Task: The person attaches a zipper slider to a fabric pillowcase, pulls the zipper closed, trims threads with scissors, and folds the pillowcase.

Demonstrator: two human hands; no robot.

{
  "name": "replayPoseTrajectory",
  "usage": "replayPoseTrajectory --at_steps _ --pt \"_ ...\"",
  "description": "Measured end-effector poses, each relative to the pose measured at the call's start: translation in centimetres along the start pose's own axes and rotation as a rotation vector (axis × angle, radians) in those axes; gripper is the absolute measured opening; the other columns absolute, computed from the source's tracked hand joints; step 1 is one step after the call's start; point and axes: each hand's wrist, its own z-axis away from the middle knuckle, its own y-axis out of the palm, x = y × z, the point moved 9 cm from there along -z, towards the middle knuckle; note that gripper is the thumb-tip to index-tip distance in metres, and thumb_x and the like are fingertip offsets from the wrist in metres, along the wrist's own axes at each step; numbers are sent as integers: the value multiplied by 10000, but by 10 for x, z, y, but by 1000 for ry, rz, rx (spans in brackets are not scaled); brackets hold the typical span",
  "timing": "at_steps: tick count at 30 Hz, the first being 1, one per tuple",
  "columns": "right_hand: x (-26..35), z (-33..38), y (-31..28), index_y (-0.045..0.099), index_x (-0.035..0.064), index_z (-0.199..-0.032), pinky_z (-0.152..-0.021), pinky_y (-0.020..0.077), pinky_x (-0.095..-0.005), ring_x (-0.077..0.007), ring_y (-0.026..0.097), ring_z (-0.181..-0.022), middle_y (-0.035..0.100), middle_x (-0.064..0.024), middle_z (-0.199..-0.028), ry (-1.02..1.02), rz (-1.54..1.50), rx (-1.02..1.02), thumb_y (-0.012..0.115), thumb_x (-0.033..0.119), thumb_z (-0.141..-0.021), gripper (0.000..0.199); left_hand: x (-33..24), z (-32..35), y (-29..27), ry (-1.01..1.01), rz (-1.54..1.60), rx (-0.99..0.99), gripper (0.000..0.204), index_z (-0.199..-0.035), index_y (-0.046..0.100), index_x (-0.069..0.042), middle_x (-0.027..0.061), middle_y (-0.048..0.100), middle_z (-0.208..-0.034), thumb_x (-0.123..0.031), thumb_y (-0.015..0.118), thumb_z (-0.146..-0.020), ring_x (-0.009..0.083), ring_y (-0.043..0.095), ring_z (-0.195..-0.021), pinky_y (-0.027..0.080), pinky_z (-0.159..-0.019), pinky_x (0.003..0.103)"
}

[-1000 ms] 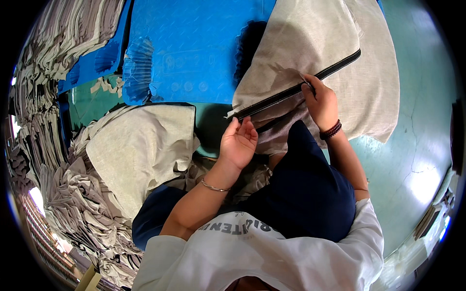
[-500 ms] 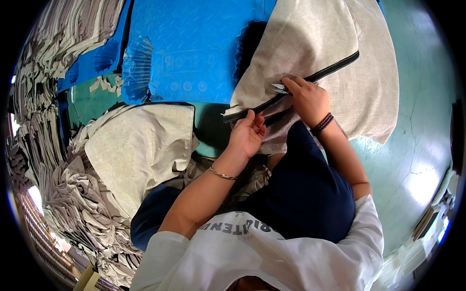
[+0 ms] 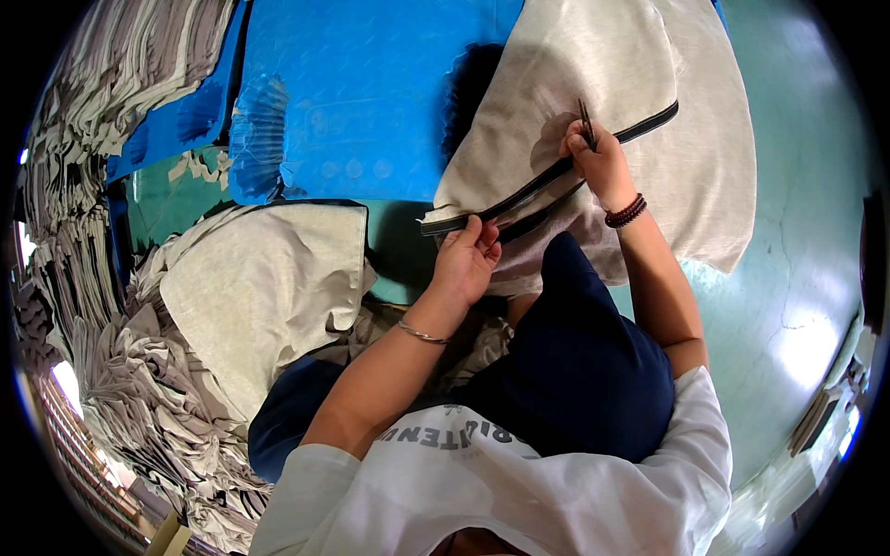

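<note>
A beige cloth piece (image 3: 584, 65) with a black strip (image 3: 525, 195) along its edge lies across my lap and the blue surface. My left hand (image 3: 466, 259) pinches the strip near its left end, thumb on top. In my right hand (image 3: 601, 165) is a small pair of thread snips (image 3: 586, 120), blades pointing up and away from me. That hand rests at the strip further right, and its fingers also seem to touch the edge. A second black-edged part shows just below the strip.
A blue plastic crate (image 3: 362, 102) with broken openings stands ahead. Left of me, another beige cloth (image 3: 269, 278) drapes over a heap of crumpled cloth pieces (image 3: 176, 417). Stacked folded cloth (image 3: 148, 56) stands at the far left. Green floor (image 3: 797, 241) extends on the right.
My right hand has shifted up and right along the strip, and the snips have turned from pointing left to pointing up. My left hand keeps its pinch, moving only slightly.
</note>
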Motion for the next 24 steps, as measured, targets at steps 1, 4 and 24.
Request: replayPoseTrajectory --at_steps 1,4,24 --pt "-5 1 -1 487 17 -795 -566 376 -193 -64 456 -602 517 -13 -642 52 -86 -3 475 89 -857 97 0 0 1 0 2 3 151 -876 561 -84 7 586 -851 -217 580 -808 110 534 -779 420 -677 273" --pt "-3 11 5 487 35 -803 -535 349 -172 -37 423 -582 511 6 -669 73 -287 17 470 105 -865 96 0 0 1 -4 -16 35 161 -879 564 -90 3 590 -868 -229 587 -802 109 536 -784 421 -681 275" --pt "66 55 101 537 46 -947 -611 461 -328 -277 559 -723 529 -97 -854 -515 519 370 645 122 -664 313 0 8 1 13 171 126 92 -919 546 -126 1 594 -844 -154 533 -832 116 556 -818 438 -718 292"
